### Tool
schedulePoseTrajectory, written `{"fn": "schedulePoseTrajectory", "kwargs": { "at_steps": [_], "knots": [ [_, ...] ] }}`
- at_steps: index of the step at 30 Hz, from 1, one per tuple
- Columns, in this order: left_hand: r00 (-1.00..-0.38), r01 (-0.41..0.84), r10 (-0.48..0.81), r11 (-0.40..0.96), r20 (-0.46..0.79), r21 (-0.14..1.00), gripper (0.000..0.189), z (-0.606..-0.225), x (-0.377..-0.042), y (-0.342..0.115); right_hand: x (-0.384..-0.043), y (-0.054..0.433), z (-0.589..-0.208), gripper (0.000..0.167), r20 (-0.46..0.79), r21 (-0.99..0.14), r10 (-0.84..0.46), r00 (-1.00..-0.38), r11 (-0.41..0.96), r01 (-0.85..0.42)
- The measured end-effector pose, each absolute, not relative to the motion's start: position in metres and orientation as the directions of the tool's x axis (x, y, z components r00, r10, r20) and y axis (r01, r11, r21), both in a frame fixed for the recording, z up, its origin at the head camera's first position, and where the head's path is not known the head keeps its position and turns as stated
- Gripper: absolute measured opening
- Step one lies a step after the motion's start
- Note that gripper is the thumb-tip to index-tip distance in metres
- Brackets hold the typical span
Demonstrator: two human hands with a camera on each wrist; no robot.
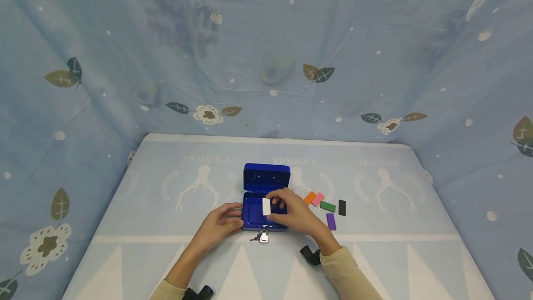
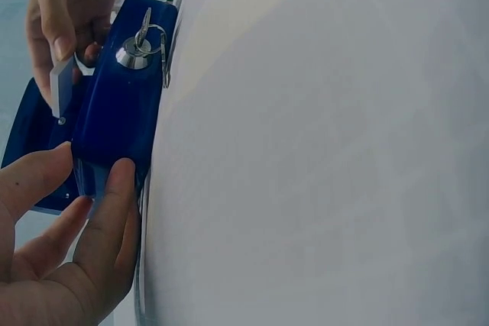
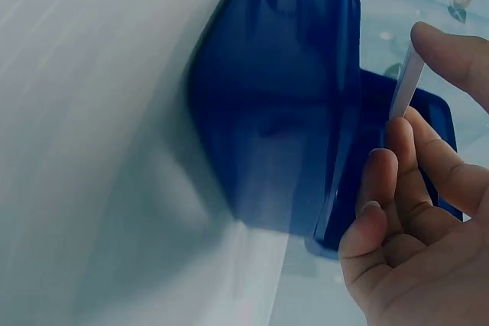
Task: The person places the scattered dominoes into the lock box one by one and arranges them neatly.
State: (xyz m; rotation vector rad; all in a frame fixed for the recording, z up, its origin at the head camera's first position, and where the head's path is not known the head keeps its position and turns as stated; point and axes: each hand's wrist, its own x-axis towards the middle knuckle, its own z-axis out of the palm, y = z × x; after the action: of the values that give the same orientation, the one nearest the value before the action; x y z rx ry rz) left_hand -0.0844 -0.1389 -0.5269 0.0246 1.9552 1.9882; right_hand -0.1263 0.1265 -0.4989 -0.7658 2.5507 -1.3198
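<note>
White block [image 1: 266,207], its long axis running front-to-back, is being pinched endwise by the right hand [image 1: 293,210] from its right, over the blue box [image 1: 252,210] being touched by the loosely spread left hand [image 1: 220,223].

The left hand [image 1: 215,227] has parted fingers; the right hand [image 1: 296,212] pinches, thumb opposing fingertips.

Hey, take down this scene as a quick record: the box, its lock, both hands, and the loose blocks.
Box: blue, lid raised
Lock: silver, on box front, key in it
Left hand: touching box's left side
Right hand: pinching white block over box
Loose blocks: orange block, pink block, green block, black block, purple block; right of box
</note>
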Motion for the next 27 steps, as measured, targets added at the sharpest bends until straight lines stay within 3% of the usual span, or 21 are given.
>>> {"fn": "schedulePoseTrajectory", "kwargs": {
  "at_steps": [15,27],
  "knots": [
    [-0.937,-0.229,0.266,0.015,-0.225,0.973,0.053,-0.528,-0.084,-0.139,-0.128,0.094,-0.511,0.044,0.100,-0.769,-0.530,-0.842,0.495,-0.403],
    [-0.936,-0.235,0.270,0.001,-0.226,0.972,0.054,-0.527,-0.084,-0.140,-0.132,0.075,-0.515,0.044,0.030,-0.735,-0.500,-0.866,0.576,-0.358]
  ]
}}
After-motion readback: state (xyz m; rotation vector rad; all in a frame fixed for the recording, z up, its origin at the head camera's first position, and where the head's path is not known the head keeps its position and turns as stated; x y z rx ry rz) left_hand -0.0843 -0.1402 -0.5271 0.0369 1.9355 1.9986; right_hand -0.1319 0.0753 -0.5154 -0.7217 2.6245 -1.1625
